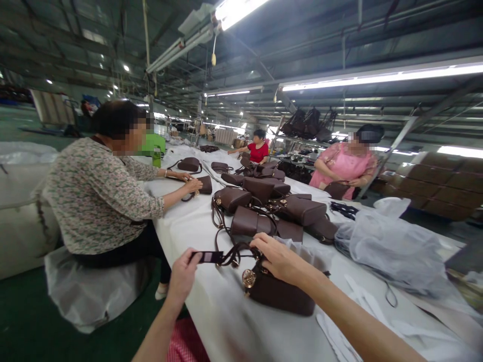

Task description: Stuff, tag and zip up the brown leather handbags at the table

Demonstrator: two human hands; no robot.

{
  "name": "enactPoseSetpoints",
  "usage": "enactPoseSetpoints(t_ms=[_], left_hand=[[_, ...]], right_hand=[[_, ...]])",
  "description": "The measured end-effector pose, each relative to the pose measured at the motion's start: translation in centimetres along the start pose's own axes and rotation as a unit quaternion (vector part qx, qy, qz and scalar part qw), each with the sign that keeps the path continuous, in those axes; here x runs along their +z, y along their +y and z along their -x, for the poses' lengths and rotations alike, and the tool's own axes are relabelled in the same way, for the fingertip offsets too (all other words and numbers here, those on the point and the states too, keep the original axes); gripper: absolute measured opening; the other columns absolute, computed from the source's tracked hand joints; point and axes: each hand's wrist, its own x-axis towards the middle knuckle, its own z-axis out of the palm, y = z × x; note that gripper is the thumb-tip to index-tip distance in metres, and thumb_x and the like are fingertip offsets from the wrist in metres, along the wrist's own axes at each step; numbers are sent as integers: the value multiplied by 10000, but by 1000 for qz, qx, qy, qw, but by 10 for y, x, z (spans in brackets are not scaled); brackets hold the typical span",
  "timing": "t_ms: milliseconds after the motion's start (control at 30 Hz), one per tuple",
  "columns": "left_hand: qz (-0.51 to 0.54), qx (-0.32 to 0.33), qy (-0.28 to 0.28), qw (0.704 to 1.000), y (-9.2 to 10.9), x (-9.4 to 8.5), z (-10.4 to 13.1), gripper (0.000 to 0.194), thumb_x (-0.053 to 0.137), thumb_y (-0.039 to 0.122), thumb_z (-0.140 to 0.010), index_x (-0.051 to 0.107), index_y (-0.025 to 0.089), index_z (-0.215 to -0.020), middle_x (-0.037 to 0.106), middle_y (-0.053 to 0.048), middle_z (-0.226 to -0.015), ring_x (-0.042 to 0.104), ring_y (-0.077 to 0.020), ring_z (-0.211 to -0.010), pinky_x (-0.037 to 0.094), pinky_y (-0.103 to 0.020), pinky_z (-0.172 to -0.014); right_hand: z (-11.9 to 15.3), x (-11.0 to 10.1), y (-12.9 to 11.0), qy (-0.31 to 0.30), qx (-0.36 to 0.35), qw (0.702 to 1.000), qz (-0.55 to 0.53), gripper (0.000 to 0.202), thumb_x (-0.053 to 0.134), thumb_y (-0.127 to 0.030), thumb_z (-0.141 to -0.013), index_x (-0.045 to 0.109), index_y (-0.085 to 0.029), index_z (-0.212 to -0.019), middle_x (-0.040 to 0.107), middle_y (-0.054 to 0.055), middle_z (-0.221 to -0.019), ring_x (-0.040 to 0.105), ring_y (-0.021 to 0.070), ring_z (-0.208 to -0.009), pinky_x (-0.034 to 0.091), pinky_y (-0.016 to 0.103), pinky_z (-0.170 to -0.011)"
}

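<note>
My left hand pinches the end of a dark hang tag that bears a pale label. The tag's far end meets the looped dark strap of a brown handbag. The bag lies on its side on the white-covered table, close to me. A round gold charm hangs at its left end. Over the bag's top, my right hand is closed around the strap area; its fingertips partly hide what they grip. Just beyond both hands lies a heap of similar brown handbags.
Crumpled clear plastic bags and white sheets lie at the right. At the left a seated co-worker handles another bag. One person in pink and one in red are across the table.
</note>
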Motion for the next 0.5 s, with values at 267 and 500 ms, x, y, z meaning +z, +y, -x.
enactPoseSetpoints(t_ms=[267, 500], left_hand=[[-94, 23, -109, 989, -6, -9, 17, 266, 724, 308, -583, 732, 209, -830, 719, -76, -981, 600, -281, -963, 424, -346, -889], [104, -121, -256, 953, 43, 101, -10, 399, 594, 499, -809, 550, 161, -601, 545, -9, -555, 603, -204, -681, 473, -298, -692]], right_hand=[[12, 2, -16, 22, -44, 998, 27, 496, 504, -10, -793, 500, -190, -1255, 582, 88, -1218, 558, 217, -1132, 471, 352, -959], [27, -43, -3, 168, -17, 983, 75, 201, 471, -136, -896, 597, -188, -1044, 627, 96, -1123, 610, 220, -1010, 518, 370, -887]])
